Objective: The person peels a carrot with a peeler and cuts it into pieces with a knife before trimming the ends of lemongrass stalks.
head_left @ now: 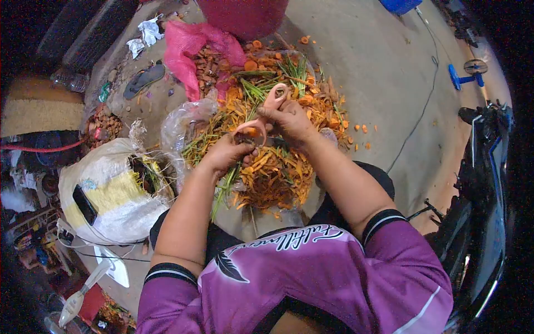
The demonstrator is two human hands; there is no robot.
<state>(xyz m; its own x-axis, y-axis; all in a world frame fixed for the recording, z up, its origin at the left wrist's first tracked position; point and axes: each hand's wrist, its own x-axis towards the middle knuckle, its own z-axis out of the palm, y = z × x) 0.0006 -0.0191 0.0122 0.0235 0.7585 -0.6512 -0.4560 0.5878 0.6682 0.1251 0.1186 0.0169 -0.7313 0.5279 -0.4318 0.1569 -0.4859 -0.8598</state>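
Both hands are raised over a large heap of orange shavings and slices (278,178). My right hand (292,119) is closed on a pale pink tool (275,96) with a looped end. Just left of it and lower, my left hand (228,153) has its fingers closed beside the tool's round pink ring (253,127), with something orange showing inside the ring. Long green stalks (222,192) hang under my left hand. More green stalks (295,69) lie on the heap beyond my right hand.
A red tub (245,16) and pink mesh sack (178,53) stand beyond the heap. Clear plastic (181,125) lies left. A white-yellow sack (108,189) holds a phone (84,205). A cable (428,100) crosses the floor, right. A slipper (144,80) lies upper left.
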